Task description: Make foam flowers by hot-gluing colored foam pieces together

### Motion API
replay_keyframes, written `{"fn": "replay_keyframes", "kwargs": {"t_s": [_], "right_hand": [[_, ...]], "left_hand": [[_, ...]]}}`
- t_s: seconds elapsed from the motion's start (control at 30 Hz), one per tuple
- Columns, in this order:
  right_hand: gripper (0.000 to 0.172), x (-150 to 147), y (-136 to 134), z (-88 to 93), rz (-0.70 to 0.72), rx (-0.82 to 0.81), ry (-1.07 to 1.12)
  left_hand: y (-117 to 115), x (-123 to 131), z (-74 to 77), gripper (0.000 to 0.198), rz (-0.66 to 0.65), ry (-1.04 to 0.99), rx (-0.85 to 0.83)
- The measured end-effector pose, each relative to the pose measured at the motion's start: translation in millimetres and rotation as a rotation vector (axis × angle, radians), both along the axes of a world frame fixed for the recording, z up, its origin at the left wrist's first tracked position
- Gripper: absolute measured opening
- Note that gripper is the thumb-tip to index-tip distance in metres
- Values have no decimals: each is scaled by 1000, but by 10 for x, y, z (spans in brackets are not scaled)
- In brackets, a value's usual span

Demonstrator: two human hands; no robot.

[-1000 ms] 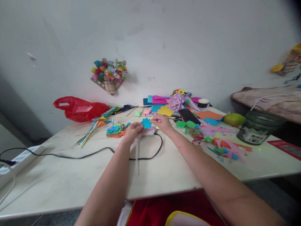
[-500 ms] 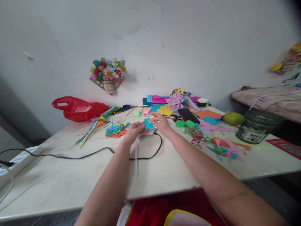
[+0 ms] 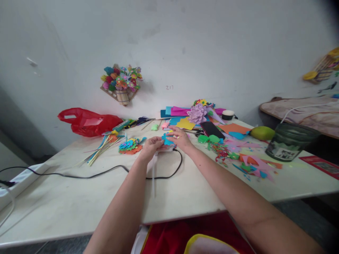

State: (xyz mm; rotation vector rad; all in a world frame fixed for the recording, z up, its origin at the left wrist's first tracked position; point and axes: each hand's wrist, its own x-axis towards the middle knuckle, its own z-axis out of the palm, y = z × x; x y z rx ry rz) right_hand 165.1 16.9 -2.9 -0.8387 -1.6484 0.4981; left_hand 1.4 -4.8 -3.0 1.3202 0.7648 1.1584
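A blue foam flower (image 3: 166,139) is held up over the middle of the table between my two hands. My left hand (image 3: 153,145) pinches its left edge between thumb and fingers. At the right edge, my right hand (image 3: 179,138) has its fingertips on the flower, partly covering it. Below my hands lies a white glue gun (image 3: 165,149), mostly hidden, with a pale translucent glue stick (image 3: 153,176) pointing toward me. Just left of my left hand are stacked blue flower cutouts (image 3: 129,144) on orange ones (image 3: 134,151).
A black cord (image 3: 100,176) runs left to a power strip (image 3: 23,181). Thin sticks (image 3: 102,151) and a red plastic bag (image 3: 92,123) lie left. On the right are foam scraps (image 3: 251,165), a black phone (image 3: 212,130), a mango-like fruit (image 3: 262,133) and a dark jar (image 3: 290,141).
My right fingers have shifted slightly over the flower's right side, covering more of it. My left hand keeps its pinch and has hardly moved.
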Motion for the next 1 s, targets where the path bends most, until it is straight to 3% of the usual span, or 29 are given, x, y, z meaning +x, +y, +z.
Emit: {"fn": "replay_keyframes", "kwargs": {"t_s": [0.23,0.43,0.6,1.0], "right_hand": [[32,37,-25,57,14,-142,182],[36,82,-54,64,96,-285,153],[38,54,-94,46,200,-408,159],[32,-5,-98,26,197,-461,223]], "left_hand": [[7,0,-11,31,25,-20,-3],[16,-4,-24,34,29,-19,2],[1,3,-6,35,25,-14,-8],[0,13,-11,33,7,17,-11]]}}
